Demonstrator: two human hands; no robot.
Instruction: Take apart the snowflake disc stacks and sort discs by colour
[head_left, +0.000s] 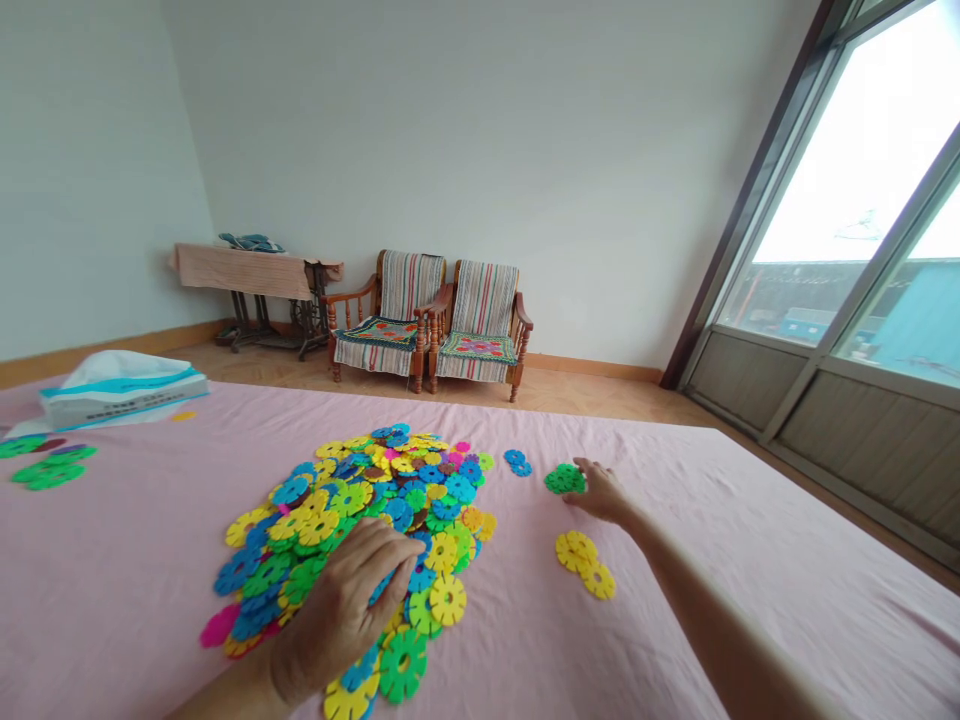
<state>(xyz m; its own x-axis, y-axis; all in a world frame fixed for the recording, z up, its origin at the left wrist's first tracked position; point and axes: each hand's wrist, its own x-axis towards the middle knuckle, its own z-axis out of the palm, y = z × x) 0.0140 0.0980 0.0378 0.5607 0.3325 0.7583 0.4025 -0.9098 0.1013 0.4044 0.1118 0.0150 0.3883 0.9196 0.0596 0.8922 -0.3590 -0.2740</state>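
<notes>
A heap of flower-shaped plastic snowflake discs [352,500] in yellow, blue, green and pink spreads over the middle of the pink sheet. Over its near part is my left hand [349,590], fingers curled toward the thumb. A blue disc [381,588] shows in the gap between thumb and forefinger; whether it is held or lies behind is unclear. To the right, my right hand [604,492] reaches a small group of green discs [562,478], fingers and thumb apart at its right edge. Several yellow discs [581,555] lie just nearer, and a few blue discs [517,462] lie left of the green ones.
A tissue pack [124,390] lies at the far left, with green discs [52,468] nearer and a lone orange disc [184,416] beside it. Beyond the pink sheet's [720,560] far edge stand two wooden chairs [480,330] and a cloth-covered table [247,270]. Windows [825,250] line the right.
</notes>
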